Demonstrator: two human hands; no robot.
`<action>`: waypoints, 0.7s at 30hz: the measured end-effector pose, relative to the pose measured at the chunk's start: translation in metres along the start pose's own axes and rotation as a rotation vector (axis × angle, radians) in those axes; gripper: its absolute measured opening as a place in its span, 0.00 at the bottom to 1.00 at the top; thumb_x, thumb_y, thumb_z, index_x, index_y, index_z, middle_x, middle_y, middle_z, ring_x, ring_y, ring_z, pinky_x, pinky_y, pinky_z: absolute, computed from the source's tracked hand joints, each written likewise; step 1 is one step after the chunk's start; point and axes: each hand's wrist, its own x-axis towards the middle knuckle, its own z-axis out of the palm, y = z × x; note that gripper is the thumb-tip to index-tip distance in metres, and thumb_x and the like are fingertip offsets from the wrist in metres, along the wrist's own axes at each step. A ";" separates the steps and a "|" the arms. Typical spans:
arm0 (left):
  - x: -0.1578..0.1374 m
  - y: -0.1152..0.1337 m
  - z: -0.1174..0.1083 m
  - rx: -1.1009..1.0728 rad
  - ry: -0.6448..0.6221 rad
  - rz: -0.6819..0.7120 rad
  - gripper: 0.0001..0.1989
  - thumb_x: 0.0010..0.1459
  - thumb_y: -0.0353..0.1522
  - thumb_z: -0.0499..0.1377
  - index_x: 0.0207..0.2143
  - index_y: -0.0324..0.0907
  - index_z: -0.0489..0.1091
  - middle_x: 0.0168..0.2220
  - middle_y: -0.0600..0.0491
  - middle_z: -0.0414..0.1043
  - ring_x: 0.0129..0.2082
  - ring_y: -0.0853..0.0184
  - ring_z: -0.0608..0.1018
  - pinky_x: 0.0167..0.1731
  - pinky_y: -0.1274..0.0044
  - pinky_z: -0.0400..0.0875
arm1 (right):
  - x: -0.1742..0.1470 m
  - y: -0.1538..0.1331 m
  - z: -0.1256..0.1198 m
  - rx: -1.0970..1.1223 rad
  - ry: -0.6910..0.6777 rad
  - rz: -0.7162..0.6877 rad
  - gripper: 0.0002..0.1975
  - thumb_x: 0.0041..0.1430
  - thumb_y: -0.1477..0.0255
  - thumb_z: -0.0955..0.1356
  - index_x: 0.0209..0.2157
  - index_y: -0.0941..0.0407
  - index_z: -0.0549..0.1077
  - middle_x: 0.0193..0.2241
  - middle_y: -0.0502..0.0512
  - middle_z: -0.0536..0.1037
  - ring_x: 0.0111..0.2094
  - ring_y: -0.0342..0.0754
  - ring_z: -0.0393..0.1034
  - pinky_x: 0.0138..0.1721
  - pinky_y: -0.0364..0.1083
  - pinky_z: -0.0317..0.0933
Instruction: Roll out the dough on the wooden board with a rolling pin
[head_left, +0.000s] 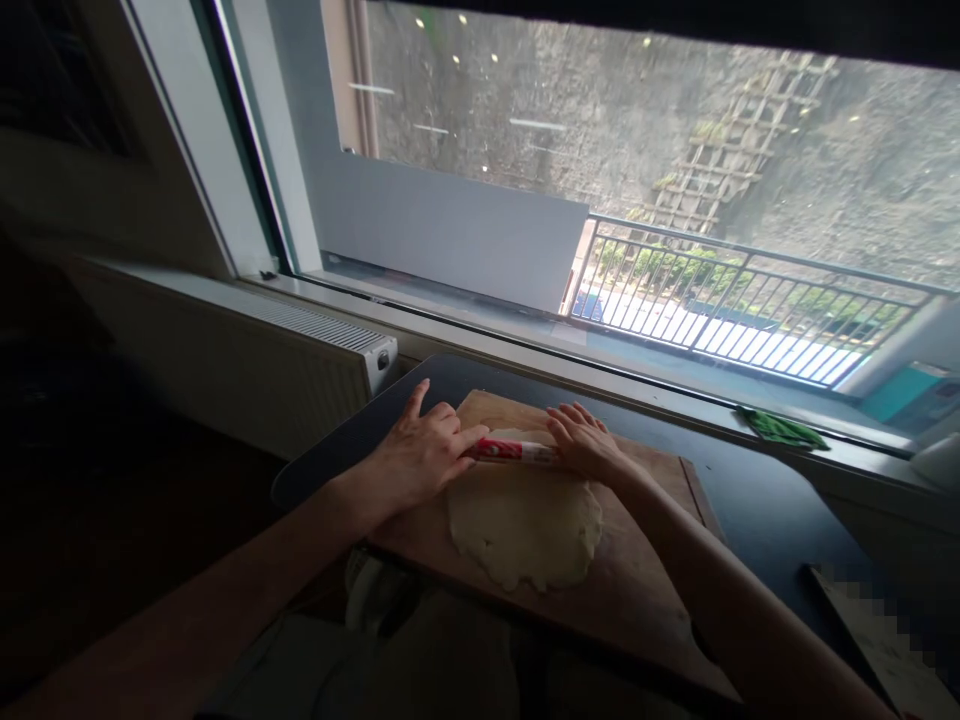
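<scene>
A flat sheet of pale dough [525, 525] with a ragged near edge lies on a wooden board [637, 560]. Across its far part rests a slim red-and-white printed cylinder [510, 450], like a rolling pin. My left hand [424, 450] is at its left end, most fingers bent against it and one finger sticking up and away. Over the right end lies my right hand [589, 440], palm down, its fingers stretched out together. Both ends of the cylinder are hidden by the hands.
The board sits on a dark table [765, 500] with rounded corners. A flat, partly blurred object [877, 640] lies at the right. Beyond the table are a window sill with a green cloth [780, 428] and, at the left, a white radiator [300, 340].
</scene>
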 end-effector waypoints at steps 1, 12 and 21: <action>0.000 -0.002 0.001 0.015 0.007 -0.020 0.16 0.60 0.36 0.53 0.51 0.49 0.67 0.34 0.53 0.73 0.42 0.63 0.70 0.58 0.54 0.40 | 0.014 -0.001 -0.005 0.002 -0.020 0.024 0.25 0.66 0.60 0.50 0.61 0.50 0.54 0.63 0.54 0.52 0.64 0.53 0.39 0.59 0.57 0.42; -0.017 0.009 -0.010 0.007 0.024 0.022 0.19 0.58 0.29 0.53 0.52 0.50 0.65 0.33 0.54 0.71 0.42 0.63 0.69 0.59 0.53 0.35 | -0.073 -0.006 0.015 -0.003 0.089 -0.100 0.28 0.66 0.58 0.48 0.63 0.54 0.51 0.64 0.51 0.52 0.65 0.48 0.35 0.62 0.54 0.39; -0.005 0.006 -0.007 0.096 0.005 -0.072 0.18 0.56 0.29 0.55 0.50 0.47 0.67 0.34 0.51 0.72 0.41 0.61 0.70 0.58 0.52 0.41 | 0.020 -0.006 -0.011 -0.097 -0.003 -0.004 0.24 0.65 0.63 0.56 0.60 0.52 0.56 0.63 0.57 0.53 0.64 0.54 0.39 0.59 0.57 0.44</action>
